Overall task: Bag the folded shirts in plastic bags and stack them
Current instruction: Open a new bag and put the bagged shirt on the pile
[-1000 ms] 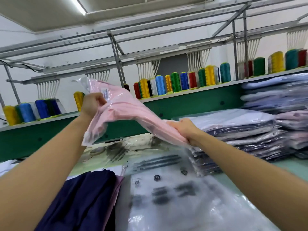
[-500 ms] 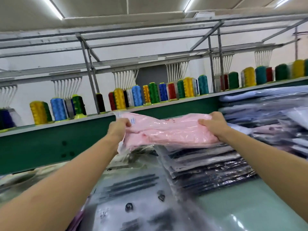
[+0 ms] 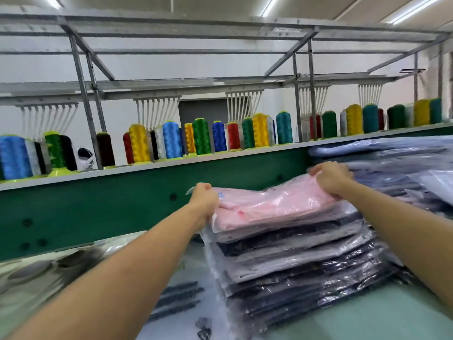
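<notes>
Stacking: left grip and right grip each clutch an end of the pink bagged folded shirt, apparently resting atop the right-hand pile of bagged shirts. Next, probably: release, square edges.

Top bagged shirt lies on the stack, which stands on the table, right of centre. Left hand grips the shirt's left end; right hand grips its far right corner. Second pile sits right of and behind the stack. Loose bags lie flat on the table, near left of the stack. Shelf runs along the far side, thread cones in a row on it, frame above.
</notes>
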The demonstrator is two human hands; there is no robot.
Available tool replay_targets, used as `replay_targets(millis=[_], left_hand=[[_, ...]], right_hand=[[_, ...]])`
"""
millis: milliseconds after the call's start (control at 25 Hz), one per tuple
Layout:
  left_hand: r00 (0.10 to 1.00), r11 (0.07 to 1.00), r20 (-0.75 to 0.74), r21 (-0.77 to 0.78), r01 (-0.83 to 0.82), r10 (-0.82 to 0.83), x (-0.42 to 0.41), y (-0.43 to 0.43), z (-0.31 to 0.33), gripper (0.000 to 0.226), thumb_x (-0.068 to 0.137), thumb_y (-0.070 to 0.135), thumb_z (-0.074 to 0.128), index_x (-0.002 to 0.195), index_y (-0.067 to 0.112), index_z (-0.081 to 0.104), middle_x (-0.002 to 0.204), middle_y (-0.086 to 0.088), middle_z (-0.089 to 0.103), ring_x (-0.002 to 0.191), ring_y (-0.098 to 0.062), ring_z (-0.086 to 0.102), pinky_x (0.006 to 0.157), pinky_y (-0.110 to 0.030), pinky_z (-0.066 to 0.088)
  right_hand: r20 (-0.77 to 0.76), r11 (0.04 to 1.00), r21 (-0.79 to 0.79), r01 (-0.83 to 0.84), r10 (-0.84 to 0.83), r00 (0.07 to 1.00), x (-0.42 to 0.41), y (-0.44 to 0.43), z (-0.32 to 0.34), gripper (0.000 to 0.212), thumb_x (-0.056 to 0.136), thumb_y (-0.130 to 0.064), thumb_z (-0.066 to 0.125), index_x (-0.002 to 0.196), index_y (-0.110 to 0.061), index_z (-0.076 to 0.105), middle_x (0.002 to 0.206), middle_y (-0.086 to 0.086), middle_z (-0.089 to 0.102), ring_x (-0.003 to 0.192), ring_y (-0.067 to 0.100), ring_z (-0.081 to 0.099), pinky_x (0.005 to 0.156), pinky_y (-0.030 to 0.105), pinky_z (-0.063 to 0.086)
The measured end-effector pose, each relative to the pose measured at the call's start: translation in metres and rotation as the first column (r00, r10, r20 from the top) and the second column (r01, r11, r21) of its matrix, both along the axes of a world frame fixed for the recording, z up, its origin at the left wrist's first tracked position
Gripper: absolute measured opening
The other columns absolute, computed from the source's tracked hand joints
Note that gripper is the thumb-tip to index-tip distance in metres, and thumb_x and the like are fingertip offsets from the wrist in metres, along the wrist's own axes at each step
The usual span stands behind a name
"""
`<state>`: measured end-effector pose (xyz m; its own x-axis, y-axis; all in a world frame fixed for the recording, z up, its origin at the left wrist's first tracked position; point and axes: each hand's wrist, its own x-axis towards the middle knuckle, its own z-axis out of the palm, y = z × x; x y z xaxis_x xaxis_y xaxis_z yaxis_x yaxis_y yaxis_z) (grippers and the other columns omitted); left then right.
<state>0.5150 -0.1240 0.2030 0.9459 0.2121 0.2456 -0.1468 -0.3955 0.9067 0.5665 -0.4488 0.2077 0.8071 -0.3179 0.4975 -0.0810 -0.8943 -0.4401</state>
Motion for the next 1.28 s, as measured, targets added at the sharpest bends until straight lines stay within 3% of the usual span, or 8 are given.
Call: replay_targets(millis=[80,240,360,560,680,920,1040,1280], left_hand=[[0.999,0.957,-0.041,0.290,-0.001,0.014,0.015,-0.001,-0.004,0.023,0.095,0.006,0.046,0.114,0.003,0.057,0.104,-0.013,0.058,0.098,-0.032,0.059,0.087,-0.038,0.050],[0.981,0.538,-0.082,0.842,-0.025,0.175,0.026,-0.005,0.016,0.025,0.090,0.037,0.063,0.087,0.013,0.054,0.121,-0.014,0.061,0.112,-0.034,0.052,0.102,-0.045,0.043],[0.999,0.489,-0.023,0.872,0.009,0.023,0.026,-0.025,0.009,0.023,0.098,0.017,0.044,0.108,0.004,0.060,0.129,-0.017,0.059,0.116,-0.036,0.055,0.097,-0.043,0.047],[0.980,0.481,-0.192,0.855,0.195,-0.056,0.037,-0.031,-0.008,0.045,0.107,0.019,0.024,0.132,-0.003,0.054,0.143,-0.021,0.049,0.125,-0.036,0.051,0.107,-0.045,0.041],[0.977,0.465,-0.213,0.864,0.191,-0.005,0.033,-0.029,-0.013,0.048,0.108,0.018,0.018,0.143,-0.005,0.042,0.152,-0.024,0.039,0.135,-0.038,0.043,0.114,-0.047,0.033],[0.996,0.337,-0.074,0.937,0.088,-0.054,0.007,-0.015,-0.018,0.039,0.106,0.025,0.026,0.129,0.008,0.052,0.137,-0.014,0.055,0.116,-0.033,0.053,0.097,-0.044,0.046],[1.000,0.439,-0.005,0.898,0.003,0.003,-0.016,0.005,-0.014,0.037,0.101,0.035,0.035,0.125,0.018,0.056,0.126,-0.008,0.059,0.104,-0.029,0.054,0.084,-0.037,0.046],[0.986,0.556,0.141,0.815,-0.164,0.084,-0.085,0.042,-0.004,0.031,0.097,0.043,0.043,0.113,0.020,0.055,0.107,-0.005,0.064,0.093,-0.031,0.061,0.085,-0.041,0.053]], right_hand=[[-0.045,0.995,-0.083,0.048,-0.052,0.998,0.009,-0.004,0.000,0.042,0.101,-0.016,0.038,0.128,-0.029,0.067,0.136,0.021,0.055,0.125,0.042,0.044,0.104,0.048,0.040],[-0.188,0.967,-0.223,-0.121,0.079,0.979,0.017,0.010,-0.007,0.044,0.097,-0.045,0.039,0.137,-0.040,0.058,0.150,0.009,0.049,0.134,0.038,0.043,0.114,0.052,0.032],[-0.354,0.939,-0.220,-0.263,0.174,0.919,0.017,0.019,-0.018,0.054,0.094,-0.073,0.033,0.144,-0.053,0.045,0.157,-0.001,0.043,0.142,0.034,0.040,0.117,0.058,0.021],[-0.386,0.913,-0.179,-0.368,0.279,0.880,0.017,0.012,-0.028,0.064,0.094,-0.078,0.025,0.151,-0.050,0.036,0.163,-0.001,0.034,0.144,0.031,0.037,0.119,0.046,0.025],[-0.427,0.918,-0.233,-0.320,0.199,0.882,0.019,0.014,-0.035,0.067,0.090,-0.082,0.020,0.152,-0.055,0.025,0.165,0.002,0.026,0.147,0.036,0.030,0.119,0.061,0.019],[-0.474,0.942,-0.258,-0.216,0.071,0.877,0.014,0.023,-0.038,0.058,0.098,-0.069,0.020,0.153,-0.053,0.024,0.167,0.001,0.022,0.151,0.035,0.021,0.118,0.065,0.017],[-0.253,0.960,-0.265,-0.088,0.019,0.967,-0.004,0.043,-0.035,0.039,0.098,-0.037,0.033,0.127,-0.035,0.059,0.143,0.006,0.055,0.127,0.035,0.051,0.101,0.054,0.039],[0.126,0.945,-0.206,-0.255,0.284,0.951,-0.072,0.112,-0.029,0.017,0.095,-0.026,0.051,0.104,-0.027,0.065,0.101,0.001,0.072,0.094,0.030,0.063,0.077,0.038,0.050]])
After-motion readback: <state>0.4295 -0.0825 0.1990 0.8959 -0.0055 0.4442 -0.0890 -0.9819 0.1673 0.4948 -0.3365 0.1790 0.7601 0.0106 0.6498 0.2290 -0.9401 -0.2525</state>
